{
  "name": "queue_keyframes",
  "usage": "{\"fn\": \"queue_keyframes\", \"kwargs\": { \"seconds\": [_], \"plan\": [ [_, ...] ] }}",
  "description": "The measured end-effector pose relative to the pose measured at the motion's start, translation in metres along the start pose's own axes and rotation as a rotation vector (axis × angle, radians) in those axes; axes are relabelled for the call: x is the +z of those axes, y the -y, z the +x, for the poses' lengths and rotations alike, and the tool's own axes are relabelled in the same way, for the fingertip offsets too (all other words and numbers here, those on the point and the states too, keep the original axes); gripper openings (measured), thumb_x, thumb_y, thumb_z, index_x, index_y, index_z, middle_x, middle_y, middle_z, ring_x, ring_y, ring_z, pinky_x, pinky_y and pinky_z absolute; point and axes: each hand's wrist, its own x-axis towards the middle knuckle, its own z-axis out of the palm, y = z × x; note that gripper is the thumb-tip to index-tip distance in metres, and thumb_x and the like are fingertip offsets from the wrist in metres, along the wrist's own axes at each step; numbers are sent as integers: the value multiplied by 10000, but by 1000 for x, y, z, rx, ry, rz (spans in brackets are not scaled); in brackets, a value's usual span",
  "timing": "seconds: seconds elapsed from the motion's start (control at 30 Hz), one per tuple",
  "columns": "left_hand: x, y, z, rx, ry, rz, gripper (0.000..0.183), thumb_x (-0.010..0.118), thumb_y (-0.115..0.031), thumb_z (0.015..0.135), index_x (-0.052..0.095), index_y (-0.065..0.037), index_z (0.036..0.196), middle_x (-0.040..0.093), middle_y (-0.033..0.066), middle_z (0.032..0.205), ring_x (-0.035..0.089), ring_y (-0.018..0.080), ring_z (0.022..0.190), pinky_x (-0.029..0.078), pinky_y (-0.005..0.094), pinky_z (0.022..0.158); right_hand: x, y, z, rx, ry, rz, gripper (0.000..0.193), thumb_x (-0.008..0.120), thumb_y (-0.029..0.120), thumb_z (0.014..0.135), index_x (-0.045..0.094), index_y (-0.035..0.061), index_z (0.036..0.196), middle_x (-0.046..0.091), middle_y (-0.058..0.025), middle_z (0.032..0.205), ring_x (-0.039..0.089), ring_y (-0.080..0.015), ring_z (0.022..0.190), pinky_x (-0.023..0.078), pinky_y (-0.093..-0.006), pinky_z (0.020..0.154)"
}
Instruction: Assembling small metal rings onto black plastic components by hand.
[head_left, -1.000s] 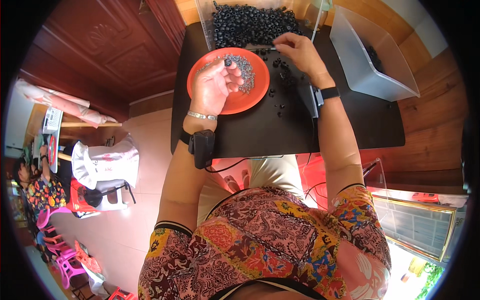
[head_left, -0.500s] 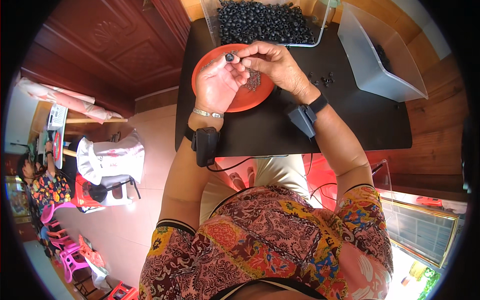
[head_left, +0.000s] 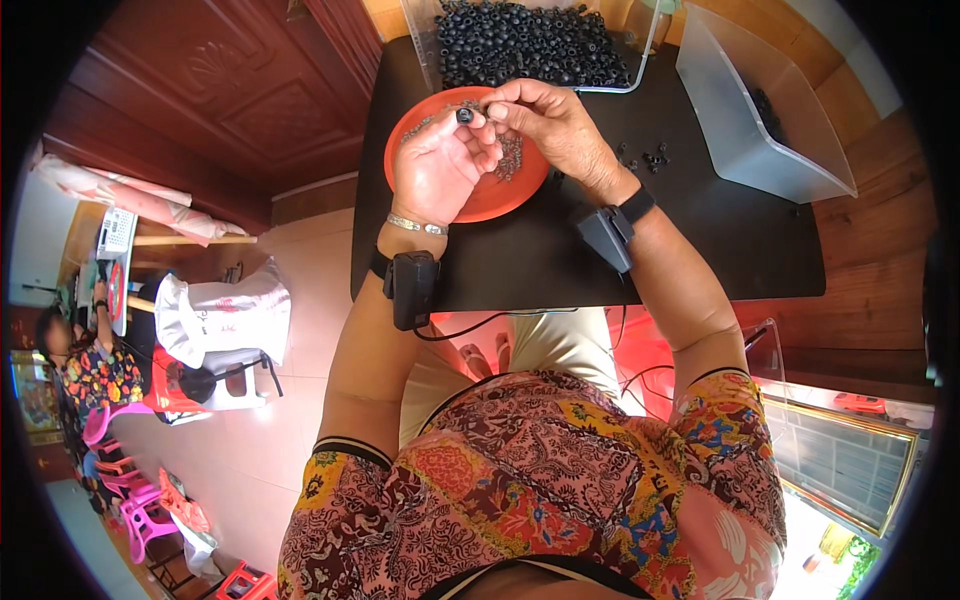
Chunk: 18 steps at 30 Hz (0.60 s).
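My left hand (head_left: 434, 175) is palm up over the orange plate (head_left: 474, 211), pinching a small black hollow plastic part (head_left: 464, 116) between thumb and fingers. Just to its right, my right hand (head_left: 562, 132) has thumb and forefinger closed together at the left fingertips. Whatever lies in that pinch is too small or hidden to make out. Beneath both hands, the plate carries a scatter of tiny shiny pieces (head_left: 511, 160), partly covered by my fingers.
A clear bin (head_left: 610, 90) heaped with similar black parts stands at the table's far side. Another translucent bin (head_left: 765, 165) sits at the right, tilted, with some black parts inside. Several loose black parts (head_left: 655, 160) lie on the dark table (head_left: 540, 265). At far left, another person (head_left: 100, 370) sits.
The black part has turned slightly in my left fingers and shifted a little to the right. My right fingertips have moved slightly; both arms stay nearly in place.
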Motion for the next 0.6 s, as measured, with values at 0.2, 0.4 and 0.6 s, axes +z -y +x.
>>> {"fn": "queue_keyframes", "kwargs": {
  "seconds": [0.2, 0.4, 0.6],
  "plan": [
    [-4, 1, -1, -95, -25, 36, 271, 465, -273, 928, 573, -25, 925, 607, 94, 833, 603, 226, 732, 464, 315, 658, 1, 7, -1, 30, -79, 22, 206, 592, 197, 922, 649, 33, 1033, 655, -13, 919, 582, -90, 871, 464, -255, 832],
    [-2, 2, 0, -101, -19, 73, 260, 462, -266, 927, 569, -29, 926, 613, 88, 832, 612, 220, 723, 469, 308, 633, 2, 6, -1, 39, -39, 30, 202, 588, 201, 924, 655, 41, 1028, 659, -10, 930, 581, -93, 900, 450, -255, 865],
    [-3, 3, 0, -96, -23, 94, 256, 466, -266, 923, 569, -31, 925, 617, 86, 831, 615, 216, 725, 474, 307, 632, 4, 5, -2, 8, -57, 24, 175, 610, 169, 909, 655, 35, 1012, 661, -11, 912, 587, -85, 874, 461, -245, 838]
  ]
}}
